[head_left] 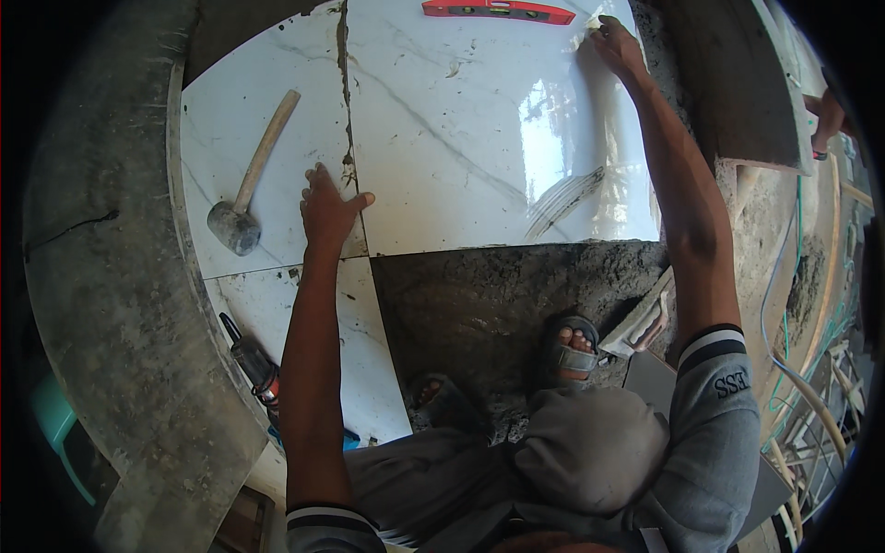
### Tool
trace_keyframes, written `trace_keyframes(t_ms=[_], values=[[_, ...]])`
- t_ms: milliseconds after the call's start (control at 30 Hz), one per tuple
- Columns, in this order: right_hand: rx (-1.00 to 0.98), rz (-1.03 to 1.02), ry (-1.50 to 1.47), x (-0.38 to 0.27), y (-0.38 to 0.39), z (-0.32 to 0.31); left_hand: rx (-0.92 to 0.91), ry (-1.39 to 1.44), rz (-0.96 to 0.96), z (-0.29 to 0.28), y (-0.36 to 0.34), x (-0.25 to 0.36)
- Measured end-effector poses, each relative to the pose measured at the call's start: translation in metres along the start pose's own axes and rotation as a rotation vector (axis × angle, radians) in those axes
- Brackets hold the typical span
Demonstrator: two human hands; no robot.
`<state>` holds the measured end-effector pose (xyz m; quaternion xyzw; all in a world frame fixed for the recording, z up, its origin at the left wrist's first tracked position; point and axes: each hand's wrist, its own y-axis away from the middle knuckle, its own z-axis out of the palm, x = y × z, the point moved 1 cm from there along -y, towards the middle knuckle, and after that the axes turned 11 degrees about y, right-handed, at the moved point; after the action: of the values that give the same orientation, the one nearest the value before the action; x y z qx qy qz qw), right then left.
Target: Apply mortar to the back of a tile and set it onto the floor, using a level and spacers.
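Note:
My left hand (332, 210) rests with its fingers spread on white marbled tile, at the seam between a left tile (217, 138) and a larger tile (442, 101). To its left lies a rubber mallet (238, 224) with a wooden handle. At the far right edge of the larger tile, my right hand (619, 46) is closed, its fingertips down by a small pale yellowish patch; what it holds I cannot make out. Close to that hand, a red spirit level (498, 11) lies on the tile. Grey smears (564, 198) mark the tile's near right part.
A corded power tool (253, 367) lies on the near left tile. Wet grey mortar (461, 295) spreads before my sandalled feet (573, 343). A flat trowel or float (638, 323) stands at right. Beyond are cables, wooden strips and another person's hand (827, 120).

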<state>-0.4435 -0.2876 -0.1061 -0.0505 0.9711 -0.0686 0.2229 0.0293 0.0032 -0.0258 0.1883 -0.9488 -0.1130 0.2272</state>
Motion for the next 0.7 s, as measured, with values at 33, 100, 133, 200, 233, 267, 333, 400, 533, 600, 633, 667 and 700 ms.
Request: trace_keyframes(t_ms=[33,100,133,200,233,267,333,400,533,600,633,667,700], values=[[-0.017,0.005,0.004,0.001,-0.001,0.000,0.003,-0.010,-0.005,0.000,0.000,0.000],[-0.025,-0.010,-0.042,-0.005,-0.003,-0.002,0.002,-0.005,0.005,0.000,-0.001,0.000],[-0.032,-0.025,-0.086,-0.011,-0.003,-0.005,0.014,-0.013,0.008,0.000,-0.001,0.000],[-0.019,0.028,0.020,-0.030,-0.004,-0.017,0.007,-0.012,0.015,0.001,-0.001,-0.001],[-0.006,0.080,0.124,-0.043,-0.004,-0.024,0.011,-0.018,0.010,0.001,-0.001,-0.001],[-0.007,0.078,0.121,-0.059,-0.001,-0.031,0.013,-0.019,0.007,0.001,-0.001,-0.001],[0.006,0.003,0.127,-0.094,0.003,-0.043,0.019,-0.021,0.003,0.001,-0.001,-0.001],[0.020,-0.066,0.138,-0.130,0.004,-0.052,0.011,-0.008,0.006,0.001,-0.001,0.000],[-0.145,-0.157,0.292,-0.178,0.001,-0.054,0.012,-0.010,-0.012,0.000,-0.001,0.001],[-0.157,-0.248,0.373,-0.188,-0.003,-0.048,0.006,-0.009,-0.013,0.000,-0.001,0.002],[-0.186,-0.251,0.417,-0.191,-0.007,-0.043,0.016,-0.017,-0.019,-0.001,0.000,0.003],[-0.216,-0.255,0.461,-0.192,-0.009,-0.037,0.020,-0.018,-0.014,-0.001,0.000,0.003],[-0.236,-0.259,0.527,-0.193,-0.012,-0.030,0.011,-0.016,-0.014,-0.001,0.000,0.003]])
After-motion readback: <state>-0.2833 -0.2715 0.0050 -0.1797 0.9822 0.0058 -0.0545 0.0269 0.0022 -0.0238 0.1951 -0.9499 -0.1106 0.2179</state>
